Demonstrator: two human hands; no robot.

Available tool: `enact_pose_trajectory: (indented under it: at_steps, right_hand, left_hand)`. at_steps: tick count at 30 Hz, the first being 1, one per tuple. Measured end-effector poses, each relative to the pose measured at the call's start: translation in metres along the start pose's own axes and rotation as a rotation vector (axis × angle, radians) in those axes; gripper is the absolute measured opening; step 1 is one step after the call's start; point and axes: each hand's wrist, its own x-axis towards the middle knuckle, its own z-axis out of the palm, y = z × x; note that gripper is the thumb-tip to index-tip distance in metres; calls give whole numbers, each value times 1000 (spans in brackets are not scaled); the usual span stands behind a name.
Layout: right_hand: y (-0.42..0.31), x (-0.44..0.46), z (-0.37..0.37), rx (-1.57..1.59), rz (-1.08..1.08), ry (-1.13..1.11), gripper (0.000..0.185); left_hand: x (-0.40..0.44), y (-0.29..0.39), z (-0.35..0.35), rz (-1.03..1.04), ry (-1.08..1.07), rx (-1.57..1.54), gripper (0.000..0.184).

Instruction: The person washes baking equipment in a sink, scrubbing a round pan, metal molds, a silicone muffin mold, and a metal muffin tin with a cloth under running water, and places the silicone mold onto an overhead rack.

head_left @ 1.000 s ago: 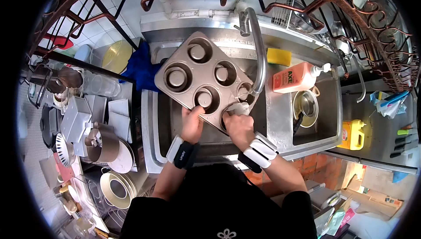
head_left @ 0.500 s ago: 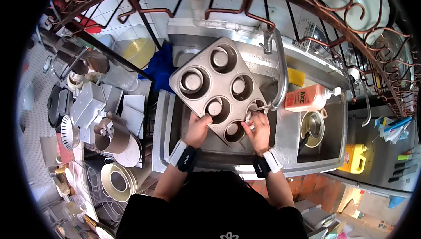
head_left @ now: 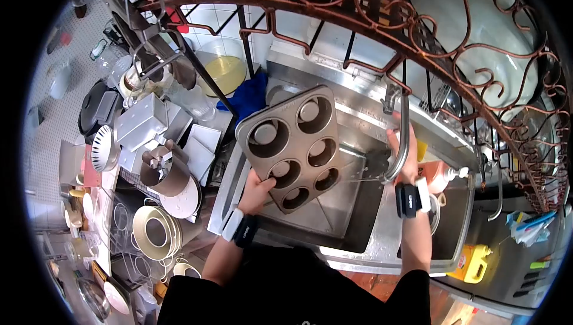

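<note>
A metal muffin pan (head_left: 304,140) with several deep round cups is held tilted over the left sink basin (head_left: 358,217). My left hand (head_left: 256,192) grips its lower left edge, thumb on the upper face. My right hand (head_left: 399,149) is beside the curved faucet spout (head_left: 404,128), partly hidden behind it. Its visible fingers stretch up toward the tap body (head_left: 391,99), and I cannot see whether they touch it. From the spout's mouth a thin stream of water runs toward the pan's right side.
An orange soap bottle (head_left: 437,174) stands right of my right wrist. Left of the sink are a blue cloth (head_left: 249,95), a brown cake tin (head_left: 164,173) and stacked cream pans (head_left: 156,232). A copper-coloured wire rack (head_left: 334,23) overhangs the sink. A yellow jug (head_left: 471,264) is at right.
My right hand has left the pan's lower right side and moved up and right to the faucet. The pan, still in my left hand, is turned and tilted more steeply. The camera view has shifted.
</note>
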Motion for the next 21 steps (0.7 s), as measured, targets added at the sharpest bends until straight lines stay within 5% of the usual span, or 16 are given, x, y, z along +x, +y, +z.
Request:
enact_pose_trajectory:
  at_steps: [3, 5, 9, 10, 12, 14, 17, 21]
  right_hand:
    - [-12, 42, 6, -287, -182, -108, 31]
    - [-14, 62, 12, -320, -44, -281, 33]
    - [8, 70, 5, -20, 153, -353, 30]
    - [18, 68, -5, 291, 267, -360, 28]
    - [50, 64, -22, 798, 383, -259, 25]
    - [29, 48, -28, 679, 297, -275, 31]
    - [44, 10, -23, 897, 334, -237, 38]
    - [123, -97, 13, 1522, 636, 345, 20]
  left_hand:
    - [-6, 3, -10, 29, 28, 162, 39]
    - [-9, -2, -21, 143, 27, 380, 38]
    - [-16, -3, -36, 213, 18, 653, 38]
    - [-18, -3, -40, 208, 8, 703, 38]
    - [-22, -2, -42, 247, -9, 774, 38]
    - [-27, -4, -45, 254, -25, 805, 39]
    - [-32, -10, -51, 249, -32, 809, 40]
    - [-39, -13, -41, 314, -35, 857, 36]
